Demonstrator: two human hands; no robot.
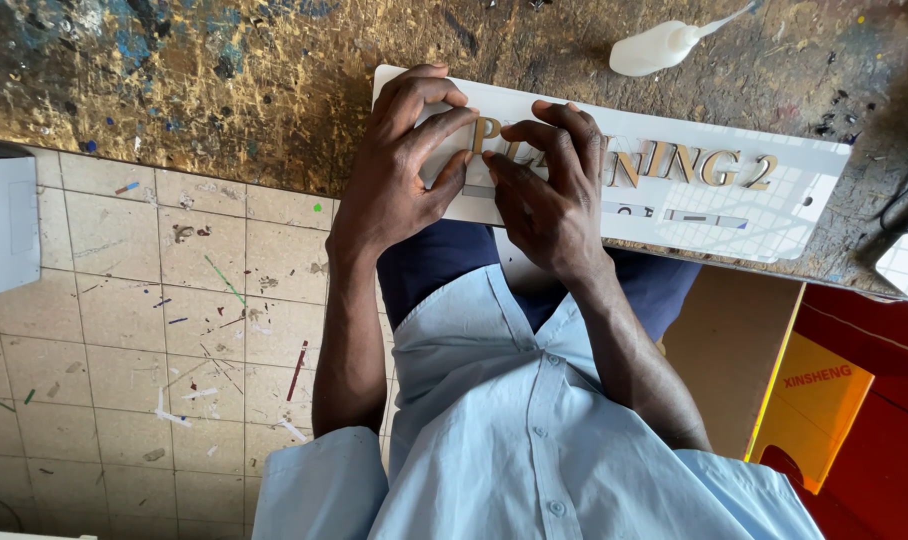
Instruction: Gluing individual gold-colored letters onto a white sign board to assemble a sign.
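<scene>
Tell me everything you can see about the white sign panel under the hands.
The white sign panel is a long flat rectangle with rounded corners, smooth like plastic, lying flat on the paint-spattered worktable with its near edge past the table's edge. Raised gold letters run in a row along it; a faint grid marks its right end. The left hand rests on its left end, and the right hand presses beside it, fingertips on the letters near the start of the row. A white squeeze bottle lies apart, beyond it.
</scene>
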